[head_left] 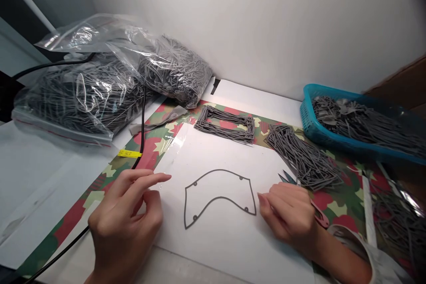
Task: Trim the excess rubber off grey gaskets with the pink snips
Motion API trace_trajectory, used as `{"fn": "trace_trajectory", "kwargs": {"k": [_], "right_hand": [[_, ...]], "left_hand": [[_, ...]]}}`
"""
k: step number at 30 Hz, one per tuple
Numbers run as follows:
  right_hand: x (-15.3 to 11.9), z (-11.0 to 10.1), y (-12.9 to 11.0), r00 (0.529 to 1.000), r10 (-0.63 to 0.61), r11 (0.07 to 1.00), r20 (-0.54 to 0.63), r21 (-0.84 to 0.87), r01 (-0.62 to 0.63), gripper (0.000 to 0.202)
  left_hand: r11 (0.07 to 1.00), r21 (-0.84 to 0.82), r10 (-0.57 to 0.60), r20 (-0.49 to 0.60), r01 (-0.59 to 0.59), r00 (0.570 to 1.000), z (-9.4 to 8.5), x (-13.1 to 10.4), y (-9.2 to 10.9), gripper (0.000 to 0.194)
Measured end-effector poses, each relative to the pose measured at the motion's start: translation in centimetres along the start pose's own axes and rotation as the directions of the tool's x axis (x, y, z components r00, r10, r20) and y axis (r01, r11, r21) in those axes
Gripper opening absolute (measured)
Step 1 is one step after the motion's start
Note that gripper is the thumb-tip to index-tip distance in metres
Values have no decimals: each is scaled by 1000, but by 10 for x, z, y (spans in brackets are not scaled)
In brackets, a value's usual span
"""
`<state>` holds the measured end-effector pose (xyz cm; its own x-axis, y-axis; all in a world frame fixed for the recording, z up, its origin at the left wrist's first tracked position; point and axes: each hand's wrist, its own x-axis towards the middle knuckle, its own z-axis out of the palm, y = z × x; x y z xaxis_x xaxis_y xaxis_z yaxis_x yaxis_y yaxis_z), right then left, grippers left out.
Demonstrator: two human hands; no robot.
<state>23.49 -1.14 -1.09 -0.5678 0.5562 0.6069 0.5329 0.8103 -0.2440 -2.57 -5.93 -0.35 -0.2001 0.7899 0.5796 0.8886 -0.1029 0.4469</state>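
Observation:
A thin dark grey gasket (219,170), curved like a wide arch with small round eyelets near its corners, lies flat on a white sheet (216,248). To its left, my left hand (128,213) hovers with the index finger stretched out and the other fingers bent; I see nothing in it. My right hand (289,211) is curled closed close to the gasket's right end, apart from it, with the palm hidden. Scissors (286,178) lie partly covered by the right hand, blade tips showing above it and a reddish handle showing beyond the wrist.
Clear bags (83,97) full of grey strips stand at the back left. Stacked rectangular grey frames (224,124) and a strip bundle (302,155) lie behind the sheet. A blue basket (308,111) holds more at right. A black cable (143,120) with a yellow tag crosses the left.

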Motion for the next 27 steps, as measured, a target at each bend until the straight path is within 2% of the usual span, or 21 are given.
{"fn": "trace_trajectory", "kwargs": {"k": [6, 14, 23, 27], "right_hand": [[-1, 4, 3, 998, 32, 998, -51, -45, -34, 40], [3, 6, 3, 992, 118, 986, 32, -126, -114, 16], [2, 7, 3, 988, 138, 981, 75, -152, -125, 16], [2, 8, 4, 985, 152, 979, 85, -152, -138, 15]], "left_hand": [[998, 28, 50, -24, -50, 998, 1, 0, -3, 28], [999, 18, 49, 18, -49, 999, 3, 0, -3, 26], [997, -16, 75, 61, -74, 995, 2, -2, -4, 30], [997, -40, 69, 120, -65, 990, 3, -1, -4, 28]]}}
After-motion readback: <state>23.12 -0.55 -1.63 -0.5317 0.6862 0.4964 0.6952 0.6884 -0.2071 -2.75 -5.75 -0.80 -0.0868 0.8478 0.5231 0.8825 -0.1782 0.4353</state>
